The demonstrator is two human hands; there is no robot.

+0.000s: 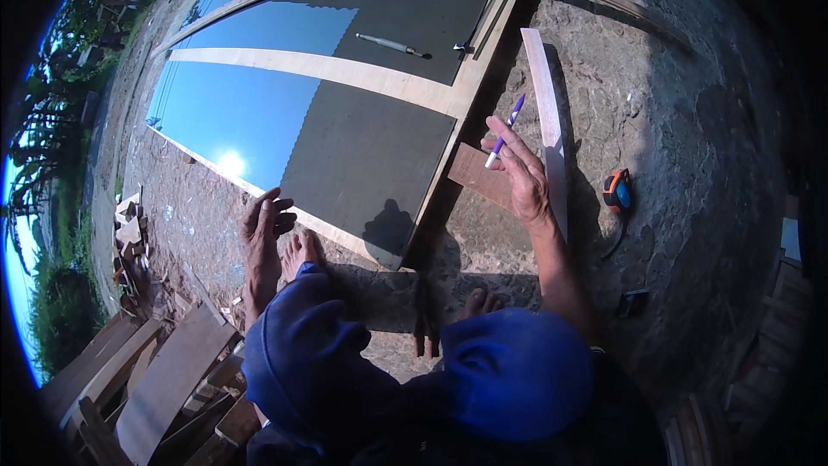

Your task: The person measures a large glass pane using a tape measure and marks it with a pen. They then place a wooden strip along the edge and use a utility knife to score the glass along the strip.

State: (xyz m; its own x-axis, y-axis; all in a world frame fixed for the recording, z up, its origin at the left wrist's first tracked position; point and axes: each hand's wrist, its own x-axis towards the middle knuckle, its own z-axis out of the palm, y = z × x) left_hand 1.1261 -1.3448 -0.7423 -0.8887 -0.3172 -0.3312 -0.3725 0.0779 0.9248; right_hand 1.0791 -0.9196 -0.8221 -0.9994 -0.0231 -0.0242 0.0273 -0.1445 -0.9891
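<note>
A: Where to find the pen (505, 131)?
B: In the right hand (523, 174), grasped between the fingers, slanting lengthwise away and slightly rightward.
A: And from there to the framed panel (371, 151)?
B: Leftward, near but apart; rightward, to a thin wood strip (542, 91). Closer to the panel's near edge: the left hand (264, 223), loosely curled, seemingly bare of anything.
A: Touching?
B: Impossible to tell.
</note>
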